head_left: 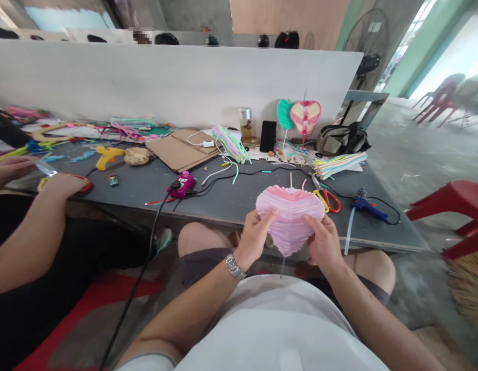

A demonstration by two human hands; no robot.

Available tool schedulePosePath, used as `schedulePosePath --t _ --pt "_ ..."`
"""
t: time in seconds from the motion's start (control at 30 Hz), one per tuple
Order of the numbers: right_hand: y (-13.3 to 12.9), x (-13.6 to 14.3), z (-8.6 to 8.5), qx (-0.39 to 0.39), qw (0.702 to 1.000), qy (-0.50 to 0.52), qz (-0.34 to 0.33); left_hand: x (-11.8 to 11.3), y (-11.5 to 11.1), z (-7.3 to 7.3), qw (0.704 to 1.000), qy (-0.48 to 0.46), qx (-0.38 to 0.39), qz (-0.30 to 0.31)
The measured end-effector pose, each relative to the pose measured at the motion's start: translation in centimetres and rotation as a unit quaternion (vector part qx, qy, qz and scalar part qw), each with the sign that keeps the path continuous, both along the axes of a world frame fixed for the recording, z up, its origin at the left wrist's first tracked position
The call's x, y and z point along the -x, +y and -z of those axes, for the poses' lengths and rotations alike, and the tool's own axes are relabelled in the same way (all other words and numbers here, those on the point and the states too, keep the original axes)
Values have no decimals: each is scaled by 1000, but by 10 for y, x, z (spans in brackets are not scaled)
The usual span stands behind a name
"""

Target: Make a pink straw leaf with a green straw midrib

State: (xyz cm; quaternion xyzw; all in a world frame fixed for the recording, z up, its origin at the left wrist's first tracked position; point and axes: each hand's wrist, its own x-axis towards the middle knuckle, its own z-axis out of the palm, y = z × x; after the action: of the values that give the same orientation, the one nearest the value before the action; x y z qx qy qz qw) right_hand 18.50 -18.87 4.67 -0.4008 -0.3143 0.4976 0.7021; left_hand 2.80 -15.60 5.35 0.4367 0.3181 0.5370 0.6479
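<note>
Holds the pink-and-lavender pipe-cleaner heart (291, 221) over the near edge of the gray table (231, 201), thin stem (283, 267) pointing down toward the white shirt (296, 319). Pinches one side with the left hand (254, 237), the other with the right hand (324, 239), thumbs on top and hands apart, apparently to spread the ribs flat and steady. Has scissors (326, 197) just beside and a blue glue gun (369, 207) farther right, probably for easy reach.

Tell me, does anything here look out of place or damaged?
One small thing: the translucent glue stick in the blue glue gun pokes past the gray table's front edge, where it could perhaps get bumped. The pink-and-lilac pipe-cleaner heart shows no obvious damage.
</note>
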Motion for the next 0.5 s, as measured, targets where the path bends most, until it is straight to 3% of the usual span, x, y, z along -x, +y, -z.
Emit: schedulePosePath --t 0.2,0.37,0.5 --pt "0 -1 -3 13 1000 -7 8 12 7 -7 995 -46 18 -92" --pt "0 1 3 21 1000 4 17 17 10 -6 994 -26 11 -103" --pt "-9 12 13 37 999 28 5 17 10 -7 996 -35 22 -77"
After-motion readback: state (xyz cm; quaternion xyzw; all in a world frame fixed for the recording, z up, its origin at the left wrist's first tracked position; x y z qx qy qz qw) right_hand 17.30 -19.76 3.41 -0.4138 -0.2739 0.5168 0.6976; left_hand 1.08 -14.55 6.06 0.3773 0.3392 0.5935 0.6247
